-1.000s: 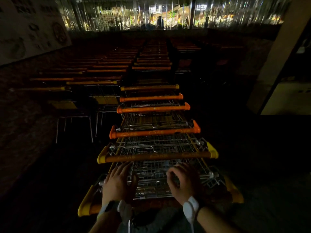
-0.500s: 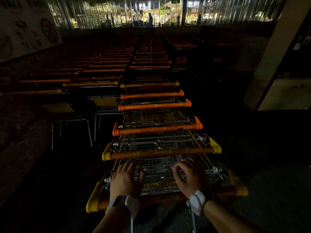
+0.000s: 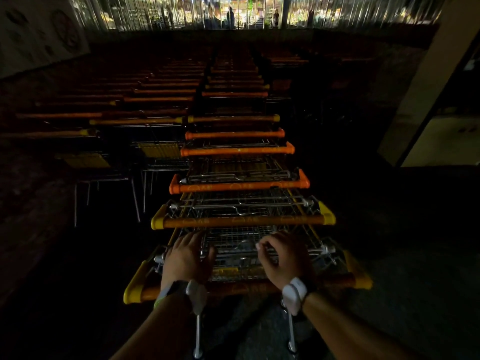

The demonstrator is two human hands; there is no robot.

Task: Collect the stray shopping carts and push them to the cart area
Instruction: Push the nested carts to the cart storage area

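Carts [image 3: 235, 216] nested in one long row stretch ahead of me, wire baskets with orange and yellow-capped handles. My left hand [image 3: 185, 258] lies flat, fingers straight, on the nearest cart's basket; my right hand [image 3: 281, 259] curls round its wire.
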